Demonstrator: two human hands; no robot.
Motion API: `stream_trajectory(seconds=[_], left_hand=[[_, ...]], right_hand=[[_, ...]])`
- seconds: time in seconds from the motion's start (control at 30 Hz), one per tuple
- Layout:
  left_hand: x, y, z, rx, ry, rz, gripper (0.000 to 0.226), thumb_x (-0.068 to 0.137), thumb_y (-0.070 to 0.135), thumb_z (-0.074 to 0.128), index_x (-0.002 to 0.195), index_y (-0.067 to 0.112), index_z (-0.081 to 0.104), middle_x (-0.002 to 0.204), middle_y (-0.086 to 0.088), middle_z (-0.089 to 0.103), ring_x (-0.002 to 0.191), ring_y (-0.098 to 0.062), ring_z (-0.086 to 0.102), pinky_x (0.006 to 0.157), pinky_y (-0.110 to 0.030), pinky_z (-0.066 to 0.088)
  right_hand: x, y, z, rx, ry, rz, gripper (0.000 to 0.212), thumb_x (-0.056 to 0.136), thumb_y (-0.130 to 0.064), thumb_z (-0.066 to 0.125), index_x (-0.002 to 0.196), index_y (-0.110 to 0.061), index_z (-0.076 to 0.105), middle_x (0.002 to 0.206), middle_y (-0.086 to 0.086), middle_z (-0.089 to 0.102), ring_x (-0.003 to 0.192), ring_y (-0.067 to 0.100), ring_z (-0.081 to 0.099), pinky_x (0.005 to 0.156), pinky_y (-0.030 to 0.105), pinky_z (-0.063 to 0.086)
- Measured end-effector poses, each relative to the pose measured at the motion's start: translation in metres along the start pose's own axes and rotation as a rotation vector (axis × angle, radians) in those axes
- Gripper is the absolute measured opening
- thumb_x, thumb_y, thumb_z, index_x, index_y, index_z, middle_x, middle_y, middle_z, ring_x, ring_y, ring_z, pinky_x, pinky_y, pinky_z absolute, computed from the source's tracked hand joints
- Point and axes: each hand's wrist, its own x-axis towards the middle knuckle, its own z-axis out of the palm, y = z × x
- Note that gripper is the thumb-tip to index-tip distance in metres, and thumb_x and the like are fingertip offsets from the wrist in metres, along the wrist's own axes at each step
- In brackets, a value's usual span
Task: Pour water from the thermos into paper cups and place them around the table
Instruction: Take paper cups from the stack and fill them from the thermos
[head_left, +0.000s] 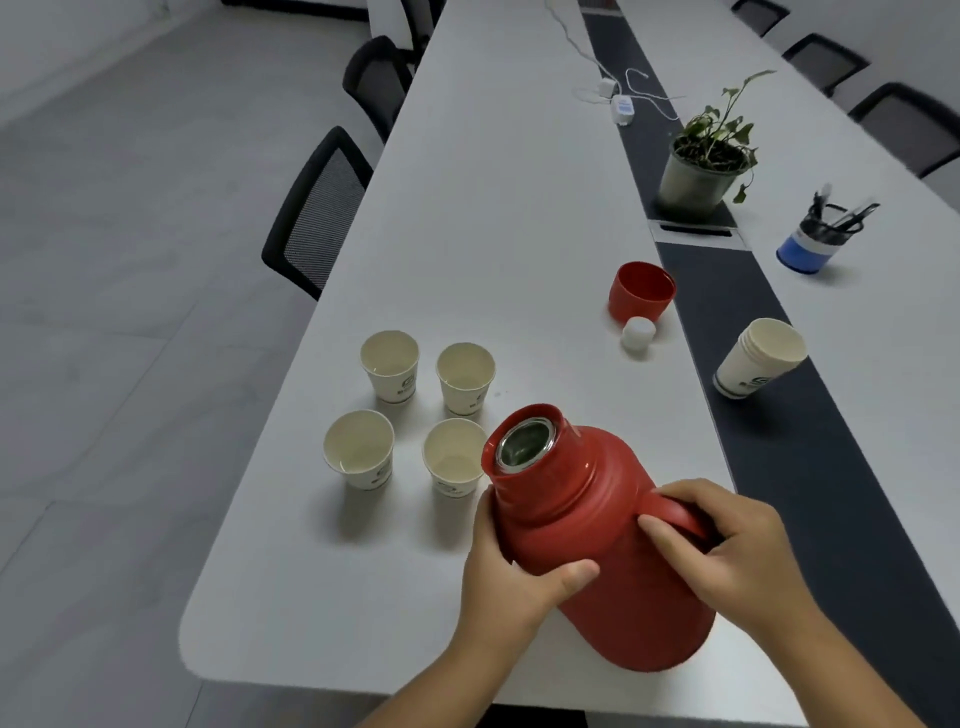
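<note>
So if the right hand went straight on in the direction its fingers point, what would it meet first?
The right hand points left across the red thermos, so it would probably meet the left hand's thumb first; depth is uncertain.

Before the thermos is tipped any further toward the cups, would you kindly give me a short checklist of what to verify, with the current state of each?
1. Thermos mouth unblocked: ok; the red lid and white stopper lie apart on the table.
2. Grip secure: ok; right hand holds the handle, left hand steadies the body.
3. Mouth lined up with a cup: ok; it sits beside the near right cup.
4. The four cups upright: ok.
5. Cups empty enough to fill: cannot tell; the near left cup may hold some water.
6. Spare cup stack clear of the pour: ok; it stands off to the right.
</note>
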Motion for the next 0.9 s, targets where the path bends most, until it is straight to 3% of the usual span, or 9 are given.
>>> stream_trajectory(seconds=[0.1,0.2,0.43,0.57,0.8,0.9], left_hand=[[-0.001,-0.006,0.002,-0.038,0.014,-0.054,0.081,0.033,0.04,0.078,0.108,0.039,0.046,0.115,0.009,0.06,0.103,-0.005,0.061,0.092,-0.029,0.051],[0.002,-0.01,0.003,-0.078,0.019,-0.084,0.081,0.033,0.042,0.077,0.107,0.039,0.045,0.112,0.01,0.061,0.098,0.0,0.062,0.087,-0.025,0.052],[0.013,-0.015,0.004,-0.187,0.053,-0.132,0.079,0.032,0.041,0.078,0.105,0.035,0.048,0.108,0.01,0.063,0.091,0.0,0.064,0.081,-0.026,0.055],[0.018,-0.02,0.004,-0.233,0.068,-0.15,0.077,0.03,0.04,0.079,0.101,0.035,0.049,0.103,0.012,0.063,0.085,0.006,0.064,0.064,-0.011,0.051],[0.025,-0.026,0.006,-0.285,0.051,-0.195,0.084,0.033,0.041,0.079,0.11,0.03,0.048,0.104,0.007,0.065,0.085,-0.001,0.067,0.065,-0.018,0.053],[0.026,-0.026,0.009,-0.312,0.05,-0.212,0.077,0.033,0.04,0.078,0.103,0.028,0.049,0.1,0.004,0.065,0.075,-0.002,0.068,0.057,-0.016,0.051]], right_hand=[[0.005,-0.002,-0.001,-0.039,-0.075,0.03,0.009,0.065,-0.01,0.074,0.07,-0.008,0.067,0.055,-0.012,0.061,0.066,0.003,0.059,0.057,0.008,0.043],[0.014,-0.004,-0.003,-0.091,-0.134,0.039,0.013,0.065,0.0,0.076,0.071,-0.007,0.068,0.06,-0.011,0.061,0.067,0.004,0.059,0.057,0.008,0.042],[0.034,-0.008,0.002,-0.132,-0.207,0.062,0.011,0.067,-0.004,0.075,0.072,-0.009,0.067,0.061,-0.012,0.062,0.074,0.008,0.059,0.059,0.011,0.043],[0.042,-0.01,0.005,-0.139,-0.239,0.085,0.021,0.068,-0.006,0.075,0.069,-0.021,0.062,0.059,-0.01,0.062,0.072,0.005,0.059,0.057,0.008,0.042],[0.056,-0.011,0.008,-0.239,-0.314,0.127,0.009,0.071,-0.015,0.072,0.078,-0.011,0.067,0.064,-0.013,0.06,0.062,0.01,0.059,0.059,0.006,0.041],[0.061,-0.012,0.008,-0.258,-0.354,0.128,0.009,0.074,-0.017,0.07,0.08,-0.012,0.067,0.066,-0.01,0.06,0.065,0.008,0.058,0.06,0.005,0.04]])
